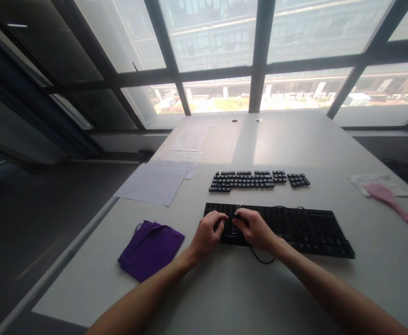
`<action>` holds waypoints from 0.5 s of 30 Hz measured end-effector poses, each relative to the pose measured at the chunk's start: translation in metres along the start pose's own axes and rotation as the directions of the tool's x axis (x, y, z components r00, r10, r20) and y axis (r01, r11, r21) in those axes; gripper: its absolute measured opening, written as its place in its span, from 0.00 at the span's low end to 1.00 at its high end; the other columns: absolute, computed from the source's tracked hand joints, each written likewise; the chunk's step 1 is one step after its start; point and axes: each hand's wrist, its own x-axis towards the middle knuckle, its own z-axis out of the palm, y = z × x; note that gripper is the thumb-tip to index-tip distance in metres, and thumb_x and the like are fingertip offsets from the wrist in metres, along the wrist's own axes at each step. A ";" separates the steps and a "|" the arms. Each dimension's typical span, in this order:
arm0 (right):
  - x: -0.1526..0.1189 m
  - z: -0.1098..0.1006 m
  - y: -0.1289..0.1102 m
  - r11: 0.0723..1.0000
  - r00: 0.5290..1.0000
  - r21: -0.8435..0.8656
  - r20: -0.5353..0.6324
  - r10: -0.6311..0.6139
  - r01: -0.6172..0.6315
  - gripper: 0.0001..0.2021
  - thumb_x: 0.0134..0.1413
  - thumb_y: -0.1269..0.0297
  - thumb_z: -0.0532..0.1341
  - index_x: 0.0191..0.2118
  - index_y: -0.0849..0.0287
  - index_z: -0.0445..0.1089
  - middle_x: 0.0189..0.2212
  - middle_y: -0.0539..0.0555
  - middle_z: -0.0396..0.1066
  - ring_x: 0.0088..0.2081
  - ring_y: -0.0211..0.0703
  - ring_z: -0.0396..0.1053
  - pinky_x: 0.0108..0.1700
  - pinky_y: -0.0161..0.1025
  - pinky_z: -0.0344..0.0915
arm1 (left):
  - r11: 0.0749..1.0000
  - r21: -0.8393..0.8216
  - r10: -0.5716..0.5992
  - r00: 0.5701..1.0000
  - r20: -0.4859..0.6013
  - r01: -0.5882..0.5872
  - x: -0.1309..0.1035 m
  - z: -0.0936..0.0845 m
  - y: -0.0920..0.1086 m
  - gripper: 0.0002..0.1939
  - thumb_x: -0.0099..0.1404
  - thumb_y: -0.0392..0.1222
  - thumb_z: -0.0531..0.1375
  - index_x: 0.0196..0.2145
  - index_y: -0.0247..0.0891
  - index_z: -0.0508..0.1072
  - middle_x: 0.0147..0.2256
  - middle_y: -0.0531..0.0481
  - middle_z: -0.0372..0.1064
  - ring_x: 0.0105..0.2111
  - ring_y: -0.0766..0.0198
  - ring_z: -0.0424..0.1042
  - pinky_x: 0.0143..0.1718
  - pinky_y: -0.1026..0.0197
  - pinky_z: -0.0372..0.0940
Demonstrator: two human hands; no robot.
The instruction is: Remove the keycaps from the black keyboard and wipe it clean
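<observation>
Both forearms reach in over bare tabletop to the stripped black keyboard – left hand curled on its left end, right hand pinching a small wire tool – with removed keycaps laid out just beyond and a purple cloth near the table's left edge.

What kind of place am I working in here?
Probably an office: a long white desk stands against tall windows facing other buildings, with printed papers and a black keyboard on it.
</observation>
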 end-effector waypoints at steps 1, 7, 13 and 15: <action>-0.001 0.000 0.000 1.000 0.999 -0.013 0.029 -0.020 0.020 0.08 0.62 0.69 0.58 0.30 0.57 0.67 0.27 0.51 0.68 0.29 0.42 0.64 0.33 0.37 0.59 | 1.000 -0.005 -0.002 1.000 -0.002 0.002 0.000 -0.001 0.000 0.09 0.69 0.33 0.54 0.41 0.40 0.74 0.37 0.48 0.73 0.38 0.61 0.72 0.42 0.58 0.67; -0.011 0.002 0.003 0.958 0.968 -0.164 0.127 -0.217 0.236 0.08 0.64 0.71 0.55 0.35 0.57 0.70 0.30 0.53 0.67 0.30 0.42 0.62 0.34 0.37 0.59 | 0.993 0.057 0.099 0.986 0.132 -0.108 0.000 -0.007 0.011 0.09 0.65 0.33 0.57 0.40 0.41 0.74 0.37 0.47 0.73 0.40 0.58 0.70 0.43 0.55 0.67; -0.015 0.002 0.006 0.966 0.967 -0.092 0.114 -0.230 0.240 0.10 0.64 0.71 0.53 0.34 0.57 0.70 0.29 0.53 0.67 0.29 0.40 0.62 0.33 0.37 0.60 | 0.972 0.175 0.123 0.972 0.202 -0.159 -0.001 -0.003 0.013 0.04 0.64 0.43 0.64 0.36 0.42 0.77 0.35 0.49 0.73 0.37 0.58 0.68 0.40 0.54 0.65; -0.012 0.000 0.007 0.990 0.990 0.038 0.048 -0.136 0.134 0.10 0.65 0.68 0.55 0.33 0.58 0.70 0.30 0.53 0.69 0.31 0.41 0.66 0.35 0.37 0.63 | 0.977 0.164 0.108 0.979 0.175 -0.137 -0.001 0.000 0.010 0.04 0.64 0.44 0.65 0.37 0.43 0.78 0.35 0.49 0.74 0.37 0.58 0.68 0.40 0.54 0.65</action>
